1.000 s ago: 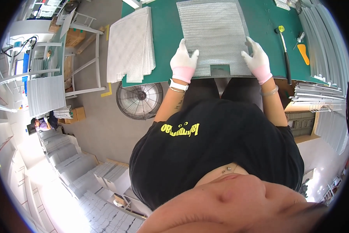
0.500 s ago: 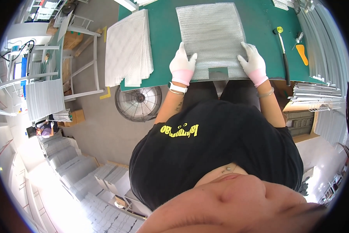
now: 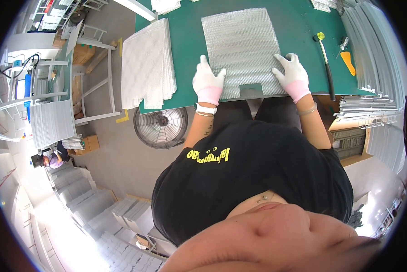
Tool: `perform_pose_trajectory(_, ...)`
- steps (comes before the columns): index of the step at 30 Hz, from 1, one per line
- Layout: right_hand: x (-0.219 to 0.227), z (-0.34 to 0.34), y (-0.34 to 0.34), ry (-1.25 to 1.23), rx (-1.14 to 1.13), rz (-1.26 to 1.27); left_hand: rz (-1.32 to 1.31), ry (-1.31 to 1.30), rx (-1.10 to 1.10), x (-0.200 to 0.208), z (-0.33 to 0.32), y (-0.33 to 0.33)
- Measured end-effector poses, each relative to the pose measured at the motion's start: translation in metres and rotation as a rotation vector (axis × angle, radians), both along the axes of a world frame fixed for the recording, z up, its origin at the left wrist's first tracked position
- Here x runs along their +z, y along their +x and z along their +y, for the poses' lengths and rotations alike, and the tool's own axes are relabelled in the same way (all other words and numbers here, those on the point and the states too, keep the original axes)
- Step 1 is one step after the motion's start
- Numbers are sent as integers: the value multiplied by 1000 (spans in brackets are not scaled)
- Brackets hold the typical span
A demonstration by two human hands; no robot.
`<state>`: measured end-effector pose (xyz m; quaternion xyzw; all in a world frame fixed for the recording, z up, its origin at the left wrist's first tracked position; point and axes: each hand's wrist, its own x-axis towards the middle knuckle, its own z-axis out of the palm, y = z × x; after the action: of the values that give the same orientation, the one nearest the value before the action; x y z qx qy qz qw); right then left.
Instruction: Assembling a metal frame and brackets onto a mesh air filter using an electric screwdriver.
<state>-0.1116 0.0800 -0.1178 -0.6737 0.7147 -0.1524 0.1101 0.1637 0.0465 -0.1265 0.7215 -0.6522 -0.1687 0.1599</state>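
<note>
On the green tabletop in front of me lies a silver-grey mesh sheet [image 3: 242, 45] with a rectangular notch in its near edge. My left hand [image 3: 208, 80], in a white glove with a pink cuff, is at the sheet's left edge, fingers apart and thumb over the mesh. At the right edge is my right hand [image 3: 293, 75], gloved the same way. Its thumb and forefinger are spread at the mesh, while its other fingers are partly bent. Neither hand shows a closed grip. Whether the sheet is single or several layers I cannot tell.
A fanned stack of mesh sheets [image 3: 147, 63] overhangs the table's left side. To the right lie a mallet [image 3: 325, 63], an orange-handled tool [image 3: 347, 62] and long metal strips [image 3: 371, 50]. A floor fan [image 3: 161, 128] stands below left. Another person [image 3: 54, 159] is far left.
The whole view has shifted slightly. My left hand has slid a little outward along the sheet's left edge. The sheet lies about where it was on the table.
</note>
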Motion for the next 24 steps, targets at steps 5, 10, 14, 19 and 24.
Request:
perform_pose_trajectory(5,-1,-1,-5,-81,29,119,-232,-283,-279,-6,-6,8)
perform_pose_trajectory(10,5,-12,-17,-172,181,156,-431,-137,-502,-23,-15,17)
perform_pose_trajectory(14,16,-43,-42,-102,302,29,-447,-121,-470,-13,-17,13)
perform_pose_trajectory(19,72,-161,-107,-276,14,-235,-385,-99,-418,-20,-17,24)
perform_pose_trajectory(24,58,-295,-246,-150,-220,-109,-353,-72,-472,-11,-27,20)
